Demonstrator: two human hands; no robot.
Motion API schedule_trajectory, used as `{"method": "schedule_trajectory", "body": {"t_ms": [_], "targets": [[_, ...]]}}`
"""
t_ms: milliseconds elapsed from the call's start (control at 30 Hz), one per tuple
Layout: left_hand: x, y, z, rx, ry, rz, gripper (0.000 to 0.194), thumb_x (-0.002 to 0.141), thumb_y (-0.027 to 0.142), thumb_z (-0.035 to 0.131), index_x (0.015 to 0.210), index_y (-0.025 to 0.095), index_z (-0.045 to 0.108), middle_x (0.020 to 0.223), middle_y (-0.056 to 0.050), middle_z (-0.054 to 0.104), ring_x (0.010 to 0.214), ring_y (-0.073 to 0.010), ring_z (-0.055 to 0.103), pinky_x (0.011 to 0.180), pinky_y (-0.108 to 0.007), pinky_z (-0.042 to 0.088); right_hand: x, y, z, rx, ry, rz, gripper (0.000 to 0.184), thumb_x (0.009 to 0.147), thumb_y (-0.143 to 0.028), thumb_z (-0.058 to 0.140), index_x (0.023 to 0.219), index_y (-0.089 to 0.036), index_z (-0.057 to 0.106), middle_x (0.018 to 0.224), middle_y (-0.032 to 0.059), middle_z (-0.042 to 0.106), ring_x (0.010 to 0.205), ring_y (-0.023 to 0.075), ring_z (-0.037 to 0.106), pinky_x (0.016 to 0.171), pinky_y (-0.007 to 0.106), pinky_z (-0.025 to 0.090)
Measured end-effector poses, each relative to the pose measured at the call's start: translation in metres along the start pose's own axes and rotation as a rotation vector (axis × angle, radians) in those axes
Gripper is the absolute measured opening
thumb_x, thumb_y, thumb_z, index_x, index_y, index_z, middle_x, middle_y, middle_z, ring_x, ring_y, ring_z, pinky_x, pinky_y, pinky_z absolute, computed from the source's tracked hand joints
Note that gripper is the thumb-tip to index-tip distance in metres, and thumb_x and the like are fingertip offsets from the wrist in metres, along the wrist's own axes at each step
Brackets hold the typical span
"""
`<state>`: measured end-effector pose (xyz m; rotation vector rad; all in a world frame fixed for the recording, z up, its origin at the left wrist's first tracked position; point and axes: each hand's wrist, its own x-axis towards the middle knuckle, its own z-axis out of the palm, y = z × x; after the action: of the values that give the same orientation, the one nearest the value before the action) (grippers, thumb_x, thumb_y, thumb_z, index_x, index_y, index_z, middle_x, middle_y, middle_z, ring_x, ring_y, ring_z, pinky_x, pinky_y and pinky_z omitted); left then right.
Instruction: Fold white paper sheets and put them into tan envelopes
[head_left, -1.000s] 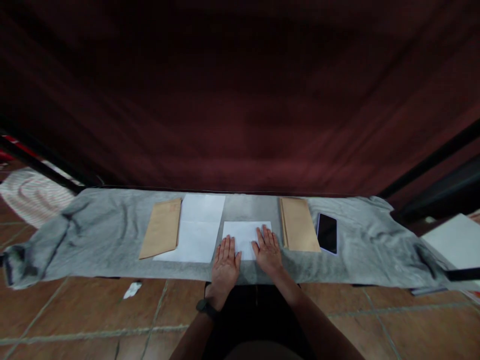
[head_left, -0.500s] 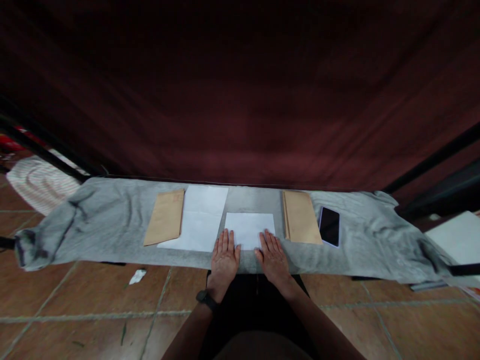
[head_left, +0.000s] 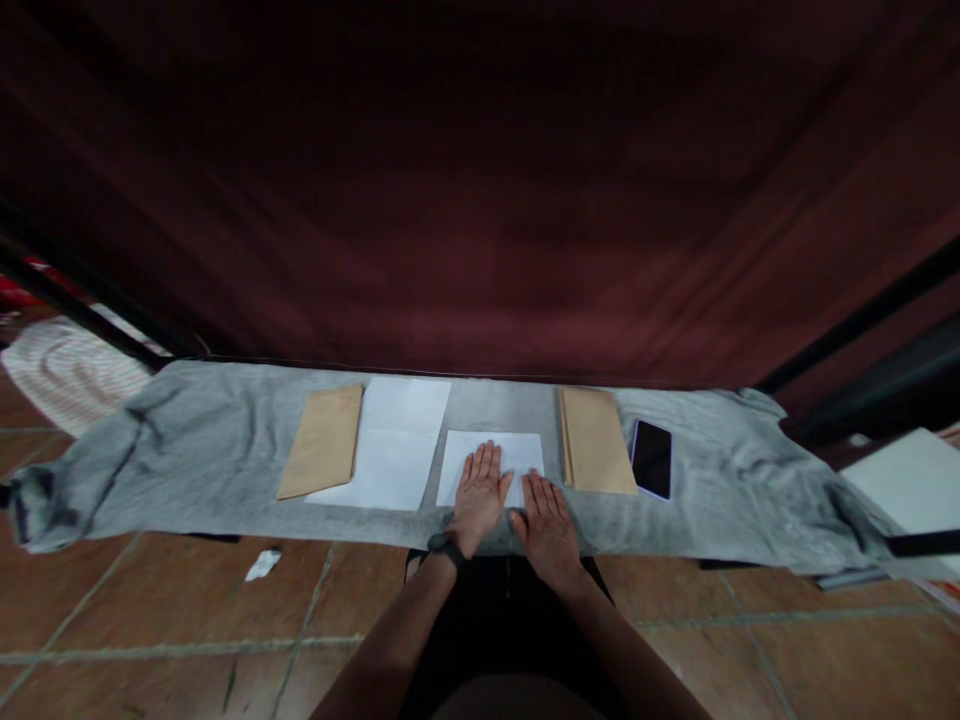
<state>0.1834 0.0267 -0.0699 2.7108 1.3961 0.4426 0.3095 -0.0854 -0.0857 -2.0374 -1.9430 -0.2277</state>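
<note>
A small white sheet of paper (head_left: 455, 465), perhaps folded, lies on the grey cloth in front of me. My left hand (head_left: 480, 498) rests flat on its middle, fingers stretched out. My right hand (head_left: 550, 525) lies flat too, its fingertips on the sheet's lower right corner and its palm over the cloth's near edge. Left of the sheet is a larger white paper (head_left: 397, 445) with a crease across it. A brown envelope (head_left: 321, 442) overlaps that paper's left side. To the right lies a small stack of brown envelopes (head_left: 600, 440).
The grey cloth (head_left: 202, 450) covers a long narrow surface. A phone (head_left: 652, 460) lies right of the envelope stack. A dark red curtain (head_left: 480, 250) hangs behind. Crumpled white paper (head_left: 262, 565) is on the tiled floor (head_left: 187, 600), and dark bars stand at both sides.
My left hand has moved right, from the small sheet's lower left corner onto its middle. My right hand stays near the lower right corner. The view has shifted slightly.
</note>
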Motion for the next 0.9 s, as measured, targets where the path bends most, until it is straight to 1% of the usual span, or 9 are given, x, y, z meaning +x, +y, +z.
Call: {"method": "schedule_trajectory", "body": {"t_ms": [100,167,233,333,467,567,633,733,900], "targets": [[0.013,-0.014,0.003,0.01,-0.003,-0.024,0.058,0.103,0.039,0.031,0.153,0.011,0.037,0.158,-0.013,0.04,0.15,-0.0243,0.03,0.123,-0.047,0.027,0.0,0.0,0.0,0.002,0.003,0.004,0.062,0.104,-0.043,0.038,0.155,-0.009,0.033,0.157,0.0169,0.04,0.144,0.0295,0.04,0.118,0.046,0.031],[0.015,-0.026,0.003,0.023,0.01,-0.055,0.058,0.103,0.038,0.03,0.153,0.009,0.037,0.157,-0.015,0.041,0.15,-0.0246,0.03,0.123,-0.047,0.026,0.0,0.0,-0.001,0.007,0.003,0.01,0.062,0.104,-0.044,0.038,0.155,-0.01,0.034,0.158,0.0164,0.04,0.143,0.0292,0.041,0.118,0.045,0.03],[0.012,-0.037,0.001,0.035,0.042,-0.096,0.06,0.103,0.038,0.029,0.153,0.008,0.036,0.157,-0.016,0.04,0.15,-0.0255,0.031,0.122,-0.047,0.027,0.001,0.0,-0.002,0.013,0.004,0.019,0.062,0.103,-0.044,0.039,0.155,-0.01,0.034,0.157,0.016,0.04,0.143,0.0291,0.041,0.118,0.045,0.03],[-0.003,-0.047,-0.002,0.04,0.094,-0.143,0.061,0.102,0.038,0.03,0.154,0.006,0.034,0.157,-0.018,0.04,0.149,-0.0269,0.033,0.121,-0.048,0.03,0.001,-0.001,-0.002,0.016,0.005,0.02,0.061,0.103,-0.043,0.04,0.155,-0.011,0.034,0.158,0.0161,0.04,0.143,0.0292,0.041,0.119,0.046,0.03],[-0.035,-0.039,-0.009,0.05,0.105,-0.14,0.059,0.102,0.036,0.034,0.154,0.01,0.035,0.157,-0.016,0.041,0.147,-0.0284,0.036,0.119,-0.049,0.034,0.0,-0.001,-0.001,0.009,0.007,0.021,0.061,0.103,-0.043,0.039,0.154,-0.01,0.036,0.158,0.0167,0.04,0.143,0.0296,0.041,0.118,0.046,0.03],[-0.059,-0.027,-0.016,0.058,0.059,-0.015,0.054,0.102,0.036,0.037,0.153,0.019,0.039,0.159,-0.009,0.039,0.149,-0.0263,0.033,0.121,-0.049,0.03,-0.001,0.0,0.0,0.007,0.006,0.013,0.061,0.104,-0.043,0.038,0.155,-0.01,0.034,0.157,0.0172,0.04,0.143,0.03,0.04,0.118,0.047,0.03],[-0.069,-0.022,-0.02,0.061,0.044,0.053,0.052,0.103,0.037,0.039,0.153,0.024,0.04,0.16,-0.007,0.038,0.149,-0.0248,0.032,0.122,-0.049,0.029,-0.001,0.0,0.0,0.011,0.007,0.002,0.062,0.104,-0.043,0.038,0.156,-0.01,0.032,0.158,0.0171,0.039,0.144,0.0301,0.04,0.118,0.047,0.03],[-0.075,-0.024,-0.026,0.056,0.05,0.083,0.053,0.102,0.038,0.041,0.153,0.022,0.04,0.16,-0.008,0.039,0.149,-0.0238,0.033,0.122,-0.046,0.031,-0.001,0.002,0.0,0.016,0.01,-0.011,0.063,0.104,-0.043,0.039,0.157,-0.011,0.029,0.158,0.0167,0.038,0.144,0.0295,0.04,0.118,0.048,0.03],[-0.077,-0.033,-0.031,0.057,0.036,0.092,0.057,0.101,0.04,0.044,0.154,0.02,0.037,0.16,-0.011,0.039,0.149,-0.0245,0.034,0.12,-0.043,0.034,-0.008,0.011,-0.004,0.024,0.003,-0.05,0.062,0.104,-0.042,0.04,0.157,-0.013,0.029,0.158,0.015,0.04,0.144,0.0277,0.041,0.118,0.047,0.031]]}}
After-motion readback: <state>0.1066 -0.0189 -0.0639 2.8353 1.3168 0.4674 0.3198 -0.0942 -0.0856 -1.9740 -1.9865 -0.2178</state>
